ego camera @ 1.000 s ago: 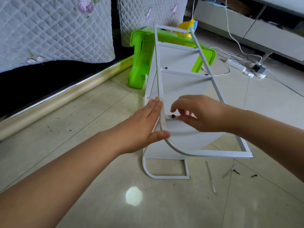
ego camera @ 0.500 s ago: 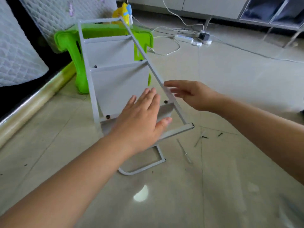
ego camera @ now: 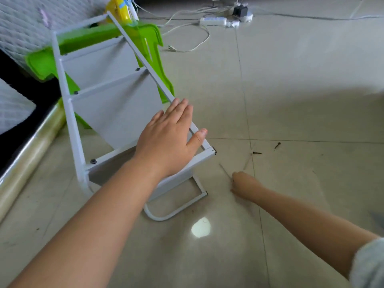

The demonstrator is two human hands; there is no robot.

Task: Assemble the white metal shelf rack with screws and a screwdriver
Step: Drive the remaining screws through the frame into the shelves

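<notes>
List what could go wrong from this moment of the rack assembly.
1. The rack leans on a green stool, steadied only by the flat left hand; it could slip on the smooth tile.
2. The right hand reaches for the thin screwdriver; it may fumble it.
3. Loose screws could get knocked away.

Soft, even daylight fills the scene, bright enough to read colours plainly. A small round glare spot [ego camera: 201,227] shines on the glossy tiled floor [ego camera: 301,96], which also carries a broad pale sheen across its upper part and a duller, shaded zone toward the right. Shadows are faint and soft-edged; the darkest area is the black gap at the left. Motion blur smears the whole frame: the quilted cover [ego camera: 20,23], the green plastic stool [ego camera: 154,50] and the right hand [ego camera: 244,185] are all soft. Wide-angle distortion bends lines near the edges.
</notes>
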